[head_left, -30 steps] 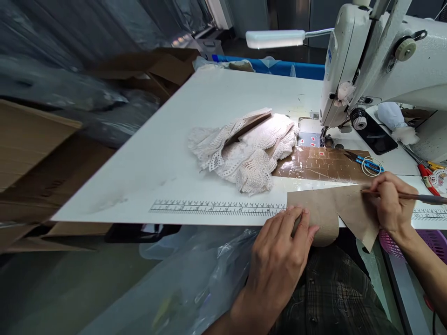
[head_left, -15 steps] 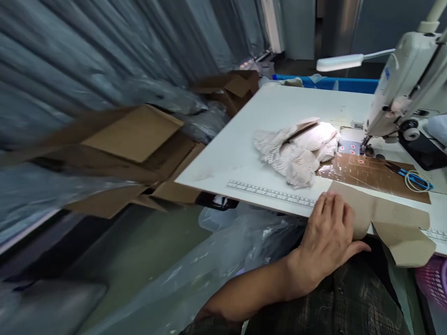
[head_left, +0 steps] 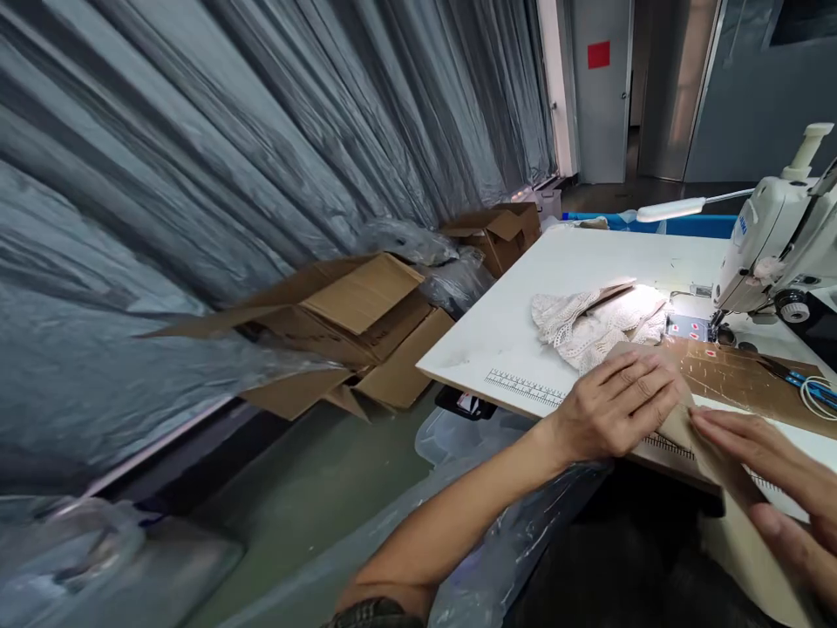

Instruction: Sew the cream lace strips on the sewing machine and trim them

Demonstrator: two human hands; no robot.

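Note:
A beige piece of what looks like fabric (head_left: 677,427) lies over the front edge of the white sewing table and hangs down toward my lap. My left hand (head_left: 618,406) is closed on its upper part, fingers bent over it. At the right, my right hand (head_left: 775,475) has the hanging part between thumb and fingers. Behind my left hand, a crumpled white lace cloth (head_left: 581,323) rests on the tabletop. The sewing machine (head_left: 762,244) stands beyond, its needle area lit, with a brown taped sheet (head_left: 738,379) in front of it.
Blue-handled snips (head_left: 801,379) and a pale cord ring (head_left: 820,397) lie at the right. A printed ruler (head_left: 523,388) runs along the table edge. Open cardboard boxes (head_left: 366,296) and clear plastic (head_left: 458,279) stand left, by the grey curtain (head_left: 294,131).
The view has shifted left and up. My right hand has come into view at the beige piece. My left hand has lifted from resting flat and now grips the piece, which is folded up.

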